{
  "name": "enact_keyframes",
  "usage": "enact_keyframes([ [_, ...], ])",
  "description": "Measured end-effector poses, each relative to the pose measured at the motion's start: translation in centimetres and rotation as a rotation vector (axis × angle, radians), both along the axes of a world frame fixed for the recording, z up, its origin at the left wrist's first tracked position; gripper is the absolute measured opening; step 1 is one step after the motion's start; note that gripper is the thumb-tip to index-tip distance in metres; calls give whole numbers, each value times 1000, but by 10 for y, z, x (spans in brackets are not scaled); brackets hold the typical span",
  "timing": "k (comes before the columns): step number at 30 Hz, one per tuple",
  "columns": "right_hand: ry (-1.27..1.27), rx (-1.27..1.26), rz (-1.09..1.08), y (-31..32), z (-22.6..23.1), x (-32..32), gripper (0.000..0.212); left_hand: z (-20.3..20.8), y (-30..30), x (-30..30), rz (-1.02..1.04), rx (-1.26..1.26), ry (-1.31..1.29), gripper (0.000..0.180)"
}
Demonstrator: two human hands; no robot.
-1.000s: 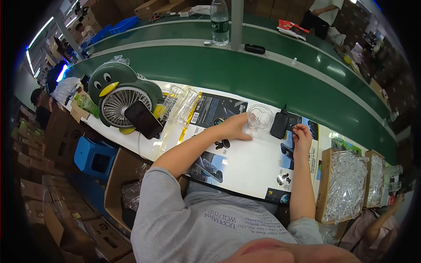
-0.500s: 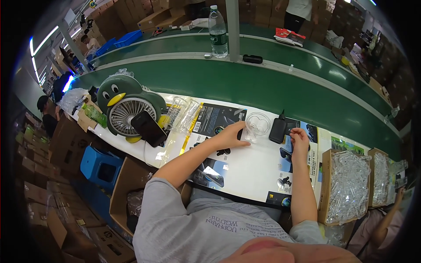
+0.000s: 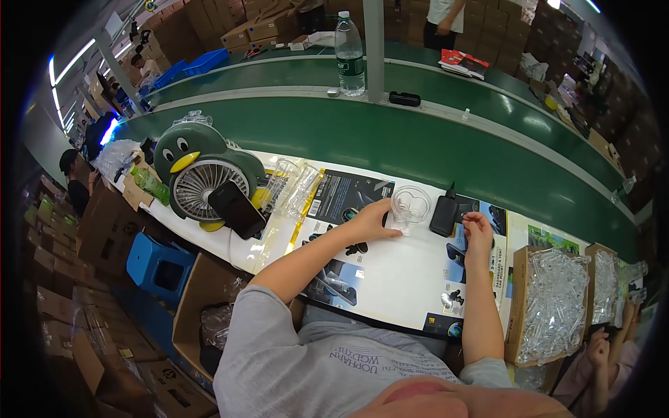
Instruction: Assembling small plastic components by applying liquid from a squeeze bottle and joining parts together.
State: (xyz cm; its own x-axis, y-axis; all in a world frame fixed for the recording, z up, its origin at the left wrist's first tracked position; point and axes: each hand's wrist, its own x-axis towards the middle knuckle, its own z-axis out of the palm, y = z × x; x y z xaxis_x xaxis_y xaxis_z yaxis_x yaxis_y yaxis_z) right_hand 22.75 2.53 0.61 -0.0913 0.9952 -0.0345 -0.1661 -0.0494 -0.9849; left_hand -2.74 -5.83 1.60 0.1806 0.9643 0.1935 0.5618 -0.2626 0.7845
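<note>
My left hand (image 3: pixel 374 221) curls its thumb and fingers round the lower part of a clear plastic piece (image 3: pixel 411 203) with a round, cup-like top. To the right of that piece stands a small black box-shaped object (image 3: pixel 444 216) with a pointed tip at its upper end. Just right of the black object is my right hand (image 3: pixel 477 233), its fingers bent and drawn together. Anything between those fingertips is too small to make out. Both hands are above a printed cardboard sheet (image 3: pixel 390 282) on the worktop.
A green penguin-shaped fan (image 3: pixel 209 164) with a dark phone (image 3: pixel 237 210) against it stands left, near clear plastic parts (image 3: pixel 301 189). Boxes of clear parts (image 3: pixel 554 306) sit right. Beyond the green conveyor (image 3: pixel 293 115) stands a water bottle (image 3: pixel 350 59). A co-worker's hands (image 3: pixel 599 345) show far right.
My hands keep nearly the same places, and the view has shifted slightly. The co-worker's hands at the far right have come further into sight. A person behind the conveyor has moved left.
</note>
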Motion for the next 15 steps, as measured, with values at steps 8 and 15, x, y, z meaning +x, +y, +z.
enact_keyframes([
  [8,73,-34,-34,1,1,1,14,-3,-3,3,18,-11,-3,68],
  [15,48,-21,-21,1,-1,1,13,0,-5,2,19,-23,6,67],
])
